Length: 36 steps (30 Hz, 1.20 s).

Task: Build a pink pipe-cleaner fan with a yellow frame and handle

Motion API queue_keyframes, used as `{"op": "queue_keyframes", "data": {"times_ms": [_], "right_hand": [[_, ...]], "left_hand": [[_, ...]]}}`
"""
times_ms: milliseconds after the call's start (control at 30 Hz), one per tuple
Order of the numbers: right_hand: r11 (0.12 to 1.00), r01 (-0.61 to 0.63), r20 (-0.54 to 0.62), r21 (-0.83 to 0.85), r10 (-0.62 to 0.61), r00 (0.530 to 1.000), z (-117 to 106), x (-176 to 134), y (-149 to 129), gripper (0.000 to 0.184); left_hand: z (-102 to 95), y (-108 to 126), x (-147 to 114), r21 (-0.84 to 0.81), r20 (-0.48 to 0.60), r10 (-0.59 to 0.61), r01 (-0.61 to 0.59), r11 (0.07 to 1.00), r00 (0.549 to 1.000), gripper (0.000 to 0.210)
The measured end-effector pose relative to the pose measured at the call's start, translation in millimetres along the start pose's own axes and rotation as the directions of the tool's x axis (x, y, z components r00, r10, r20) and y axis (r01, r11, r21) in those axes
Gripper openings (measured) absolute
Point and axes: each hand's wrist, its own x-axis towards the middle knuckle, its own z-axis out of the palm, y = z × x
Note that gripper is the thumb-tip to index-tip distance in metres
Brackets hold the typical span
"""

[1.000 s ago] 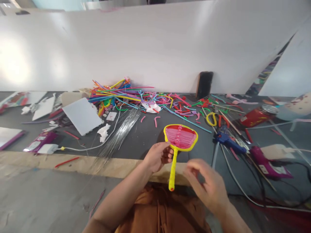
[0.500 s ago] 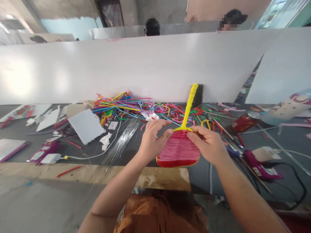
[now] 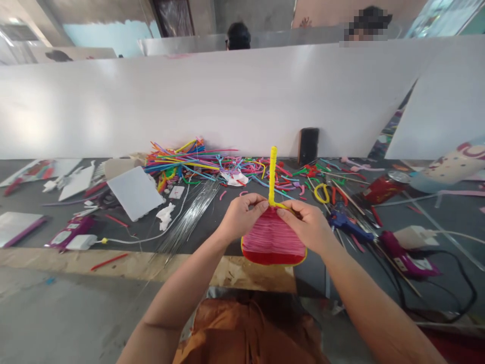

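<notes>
I pinch a paddle-shaped piece in both hands, its yellow handle pointing up and away from me, its pink-and-red face hanging toward my body. My left hand grips the yellow rim just left of the handle's base, thumb against fingers; my right hand grips the same rim just right of it. The piece shows in front of the near edge of the table. Beyond my left hand lie a sheaf of thin clear strands and a heap of coloured fuzzy sticks. Near my right hand lies a blue glue gun, with a red can farther off. A dark phone leans against the white panel.
</notes>
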Motion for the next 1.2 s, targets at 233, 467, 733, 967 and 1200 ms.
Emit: {"op": "queue_keyframes", "data": {"times_ms": [233,467,733,967,1200], "right_hand": [[0.911,-0.189,0.077,0.367,0.173,0.982,-2,12,11,0.03],[0.833,-0.333,0.258,0.443,0.237,0.937,-5,9,32,0.037],[0.852,-0.392,0.406,0.347,0.24,0.882,-13,-4,41,0.032],[0.951,-0.179,0.252,0.253,0.114,0.961,-12,4,42,0.026],[0.965,0.241,0.034,-0.106,-0.239,0.97,-34,0,36,0.02]], "left_hand": [[-16.1,-12,-2,-0.229,0.279,-0.165,0.232,0.945,0.946,0.038],[-15.0,-27,-8,-0.344,0.289,-0.314,0.404,0.848,0.904,0.04],[-14.5,-43,-11,-0.344,0.24,-0.368,0.433,0.833,0.899,0.037],[-20.1,-31,-3,-0.185,0.192,-0.212,0.248,0.951,0.958,0.028],[-36.6,-4,-4,0.271,0.196,0.237,-0.285,0.92,0.952,0.025]]}}
